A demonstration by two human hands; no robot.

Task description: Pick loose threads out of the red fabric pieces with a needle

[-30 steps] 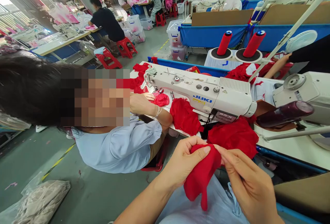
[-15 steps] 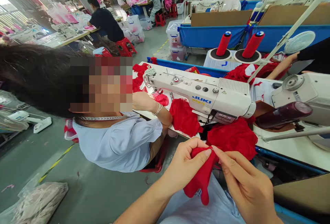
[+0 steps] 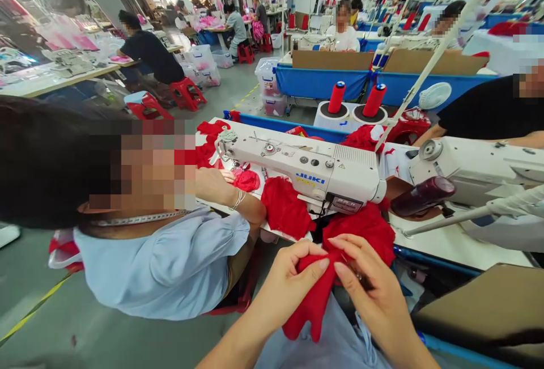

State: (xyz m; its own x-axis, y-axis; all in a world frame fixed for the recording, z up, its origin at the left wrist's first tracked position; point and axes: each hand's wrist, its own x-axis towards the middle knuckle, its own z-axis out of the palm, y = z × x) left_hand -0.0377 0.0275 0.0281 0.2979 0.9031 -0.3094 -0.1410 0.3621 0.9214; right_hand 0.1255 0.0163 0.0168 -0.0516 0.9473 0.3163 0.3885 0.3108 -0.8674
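A small piece of red fabric (image 3: 312,301) hangs over my lap, its lower edge falling in finger-like folds. My left hand (image 3: 293,278) pinches its upper edge between thumb and fingers. On the other side my right hand (image 3: 369,289) has the top corner of the fabric between its thumb and fingertips, held more loosely. Just beyond my hands, a heap of red fabric (image 3: 361,233) lies by the white JUKI sewing machine (image 3: 293,162). Another red bundle (image 3: 284,207) rests on the machine table left of it.
A co-worker in a light blue top (image 3: 161,261) sits close on my left, arm reaching to the machine. Red thread cones (image 3: 337,98) stand behind it. A second machine (image 3: 471,159) and a brown cardboard panel (image 3: 480,306) are at right.
My view has tilted up and turned right, so the scene shifts left. My right fingers have gone from a tight pinch to a wider spread at the fabric's edge.
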